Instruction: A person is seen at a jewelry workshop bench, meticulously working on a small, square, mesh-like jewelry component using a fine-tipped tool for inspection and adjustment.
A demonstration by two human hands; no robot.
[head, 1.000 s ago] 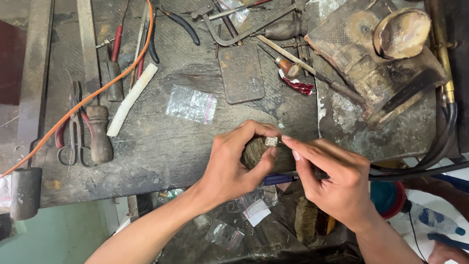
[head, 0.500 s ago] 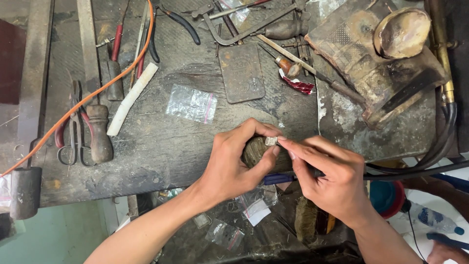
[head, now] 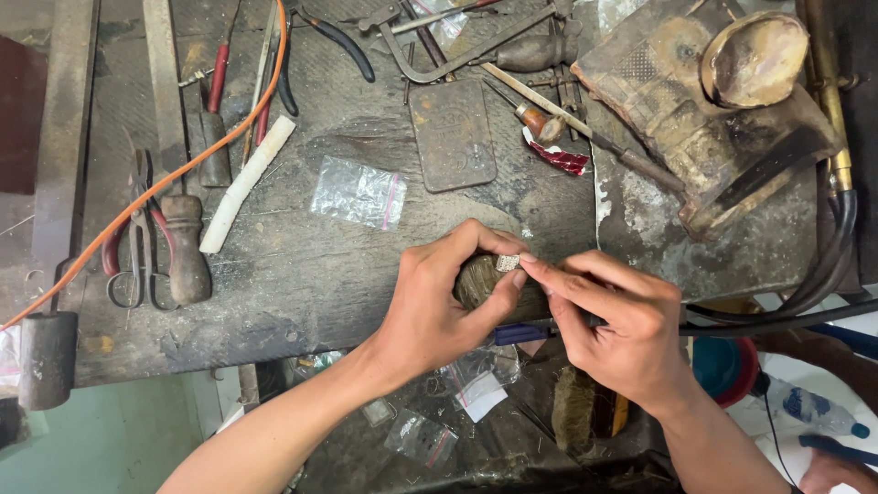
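Note:
My left hand (head: 439,306) curls around a worn wooden peg (head: 476,279) at the front edge of a dark, scarred workbench (head: 302,274), pinching a small silvery metal piece (head: 508,263) against it with thumb and forefinger. My right hand (head: 617,325) meets it from the right, fingertips on the same piece, and holds a blue-handled tool (head: 521,332) whose handle shows beneath the palm. The tool's tip is hidden by my fingers.
A small clear plastic bag (head: 358,194) lies above the hands, a dark metal plate (head: 452,135) beyond it. Pliers, a wooden-handled tool (head: 187,247), a white stick (head: 245,183) and an orange cable (head: 174,174) lie left. A charred block with a bowl (head: 722,101) and black hoses sit right.
Both hands stay at the peg. My right-hand fingers have shifted slightly left and closer onto the small metal piece.

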